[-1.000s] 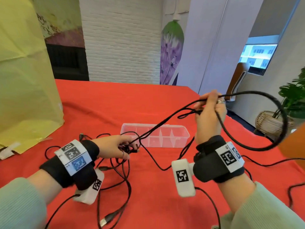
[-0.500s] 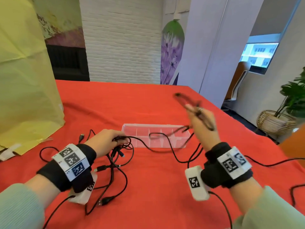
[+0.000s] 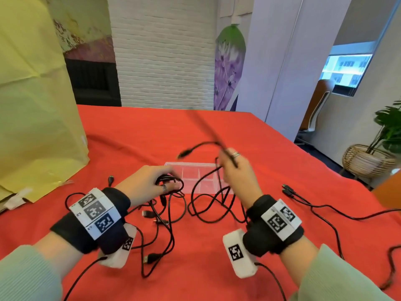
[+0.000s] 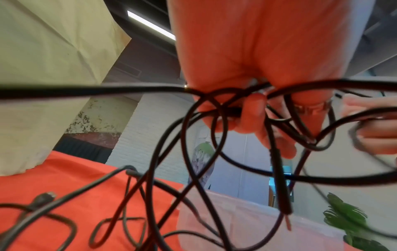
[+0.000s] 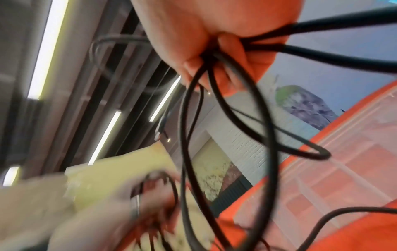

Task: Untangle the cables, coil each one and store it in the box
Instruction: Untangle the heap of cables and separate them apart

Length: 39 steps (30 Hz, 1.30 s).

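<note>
Several black cables lie tangled [image 3: 171,213] on the red tablecloth in front of a clear plastic compartment box [image 3: 188,172]. My left hand [image 3: 152,183] grips a bunch of the tangled strands [image 4: 236,108] just left of the box, fingers curled round them. My right hand [image 3: 236,172] is raised in front of the box's right half and grips loops of one black cable [image 5: 225,56]. That cable's free end with a plug [image 3: 184,153] swings blurred above the box. The loops hang down from the fist [image 5: 227,152].
A yellow paper sheet [image 3: 32,105] stands at the table's left. Another black cable with two plugs [image 3: 288,190] trails along the right side of the table. Loose plugs [image 3: 149,258] lie near my left wrist. Beyond the table's right edge stands a plant in a wicker basket [image 3: 366,159].
My right hand has come down and toward the left hand, and the big loop it held high has collapsed into smaller ones. The left hand has risen slightly with its bunch.
</note>
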Available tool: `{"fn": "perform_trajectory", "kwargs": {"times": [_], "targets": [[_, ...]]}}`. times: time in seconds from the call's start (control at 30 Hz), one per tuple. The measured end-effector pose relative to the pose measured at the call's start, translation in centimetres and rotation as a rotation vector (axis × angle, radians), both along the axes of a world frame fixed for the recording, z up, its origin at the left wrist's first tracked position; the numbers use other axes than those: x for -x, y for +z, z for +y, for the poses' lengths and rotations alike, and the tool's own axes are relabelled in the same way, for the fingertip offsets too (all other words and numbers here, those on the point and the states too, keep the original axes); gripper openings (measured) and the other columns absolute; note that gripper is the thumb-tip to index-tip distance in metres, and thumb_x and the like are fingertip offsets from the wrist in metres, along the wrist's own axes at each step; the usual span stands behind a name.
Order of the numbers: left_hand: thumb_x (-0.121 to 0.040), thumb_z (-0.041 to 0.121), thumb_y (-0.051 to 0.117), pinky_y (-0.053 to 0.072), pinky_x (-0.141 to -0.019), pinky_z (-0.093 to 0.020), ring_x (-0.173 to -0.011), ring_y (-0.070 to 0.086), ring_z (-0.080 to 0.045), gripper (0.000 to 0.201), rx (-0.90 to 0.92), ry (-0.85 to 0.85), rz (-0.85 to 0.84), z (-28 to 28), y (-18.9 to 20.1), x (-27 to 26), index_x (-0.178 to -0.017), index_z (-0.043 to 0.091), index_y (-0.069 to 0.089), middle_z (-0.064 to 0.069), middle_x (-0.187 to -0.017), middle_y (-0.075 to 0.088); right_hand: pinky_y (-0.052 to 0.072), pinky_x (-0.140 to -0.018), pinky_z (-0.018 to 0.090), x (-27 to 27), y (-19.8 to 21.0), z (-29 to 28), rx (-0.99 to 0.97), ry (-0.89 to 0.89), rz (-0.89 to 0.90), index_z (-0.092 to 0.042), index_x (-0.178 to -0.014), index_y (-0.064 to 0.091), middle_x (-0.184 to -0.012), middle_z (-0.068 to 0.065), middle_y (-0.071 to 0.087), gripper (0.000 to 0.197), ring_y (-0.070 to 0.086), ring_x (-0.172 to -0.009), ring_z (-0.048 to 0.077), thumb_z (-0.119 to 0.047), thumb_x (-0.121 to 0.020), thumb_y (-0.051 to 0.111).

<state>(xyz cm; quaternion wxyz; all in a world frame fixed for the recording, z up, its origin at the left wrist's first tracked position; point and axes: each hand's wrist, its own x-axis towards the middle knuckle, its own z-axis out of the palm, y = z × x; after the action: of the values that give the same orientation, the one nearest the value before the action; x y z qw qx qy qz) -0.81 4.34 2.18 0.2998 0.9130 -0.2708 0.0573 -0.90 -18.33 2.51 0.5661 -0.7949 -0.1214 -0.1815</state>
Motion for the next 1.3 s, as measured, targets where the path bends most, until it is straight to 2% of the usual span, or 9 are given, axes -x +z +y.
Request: {"fn": "perform_trajectory", "kwargs": {"times": [0.1,0.27,0.4,0.5,0.57,0.7,0.97,1.13,1.3], "targets": [[-0.087,0.032,0.062,0.047,-0.082,-0.029,-0.09,0.062,-0.004,0.007,-0.068,0.068,0.026,1.2,-0.9,-0.8,-0.091,0.038,0.061,0.013,-0.093,0.069,0.025,-0.04,0.018,0.0,1.7,-2.4,-0.31,-0.09,-0.017,-0.017,-0.066,0.041,-0.036,-0.013,0.028,0.035,0.025,-0.035,0.002,-0.023,-0.1,0.041],[-0.08,0.035,0.066,0.038,-0.098,-0.03,-0.118,0.049,-0.012,0.052,-0.47,0.166,0.145,2.1,-0.7,-1.7,-0.127,0.037,0.045,0.009,-0.126,0.051,0.025,-0.039,0.017,0.7,1.6,-4.0,-0.173,0.041,0.028,-0.013,-0.069,0.04,-0.039,-0.012,0.026,0.035,0.024,-0.035,0.006,-0.027,-0.101,0.038],[-0.062,0.049,0.071,0.034,-0.092,-0.011,-0.126,0.038,0.005,0.084,0.036,-0.095,0.353,0.1,2.3,-0.1,-0.135,0.045,0.03,0.022,-0.136,0.038,0.023,-0.039,0.016,1.6,1.3,-3.1,-0.097,0.17,0.091,-0.012,-0.069,0.04,-0.04,-0.013,0.026,0.034,0.023,-0.037,0.006,-0.024,-0.101,0.037],[-0.075,0.048,0.068,0.044,-0.086,-0.01,-0.107,0.051,0.013,0.059,0.428,-0.136,0.391,-2.8,3.9,1.2,-0.127,0.043,0.04,0.025,-0.124,0.048,0.025,-0.042,0.016,2.4,1.2,-2.4,0.068,0.241,0.1,-0.018,-0.068,0.044,-0.043,-0.014,0.031,0.034,0.027,-0.038,0.003,-0.026,-0.1,0.041],[-0.085,0.04,0.053,0.052,-0.081,-0.023,-0.086,0.064,-0.004,0.036,0.488,-0.126,0.396,-4.4,4.4,1.7,-0.12,0.029,0.053,0.012,-0.11,0.063,0.028,-0.045,0.015,3.1,1.6,-2.2,0.242,0.268,0.083,-0.012,-0.072,0.047,-0.049,-0.014,0.032,0.032,0.029,-0.042,0.002,-0.028,-0.1,0.041],[-0.095,0.018,0.05,0.047,-0.062,-0.022,-0.061,0.057,-0.012,0.015,0.283,-0.173,0.315,-5.3,3.8,2.3,-0.106,0.015,0.06,0.002,-0.083,0.07,0.046,-0.056,0.038,3.4,3.0,-4.6,0.566,0.06,0.031,-0.021,-0.081,0.049,-0.06,-0.007,0.047,0.02,0.044,-0.054,0.011,-0.032,-0.098,0.044],[-0.086,0.038,0.06,0.046,-0.092,-0.034,-0.094,0.057,-0.005,0.02,-0.23,0.019,0.229,-2.7,-0.9,2.0,-0.105,0.039,0.053,0.015,-0.101,0.06,0.045,-0.071,0.042,0.7,6.1,-15.8,1.065,-0.677,0.028,-0.017,-0.129,0.044,-0.104,0.023,0.062,0.031,0.06,-0.091,0.041,-0.023,-0.099,0.038],[-0.073,0.064,0.061,0.027,-0.106,-0.044,-0.132,0.03,-0.019,0.06,-0.682,0.149,0.235,-0.8,-2.9,1.1,-0.126,0.048,0.039,0.012,-0.14,0.033,0.042,-0.073,0.038,-1.1,2.6,-20.5,1.358,-0.553,0.222,-0.011,-0.125,0.042,-0.113,0.016,0.056,0.029,0.058,-0.102,0.033,-0.018,-0.097,0.039],[-0.064,0.058,0.071,0.029,-0.11,-0.044,-0.138,0.021,-0.026,0.083,-0.608,0.14,0.41,0.9,-4.5,0.6,-0.133,0.051,0.026,0.005,-0.149,0.02,0.041,-0.098,0.036,-2.4,-4.1,-23.5,1.472,-0.375,0.58,-0.015,-0.13,0.039,-0.128,0.011,0.046,0.041,0.049,-0.12,0.028,-0.017,-0.091,0.048]]}}
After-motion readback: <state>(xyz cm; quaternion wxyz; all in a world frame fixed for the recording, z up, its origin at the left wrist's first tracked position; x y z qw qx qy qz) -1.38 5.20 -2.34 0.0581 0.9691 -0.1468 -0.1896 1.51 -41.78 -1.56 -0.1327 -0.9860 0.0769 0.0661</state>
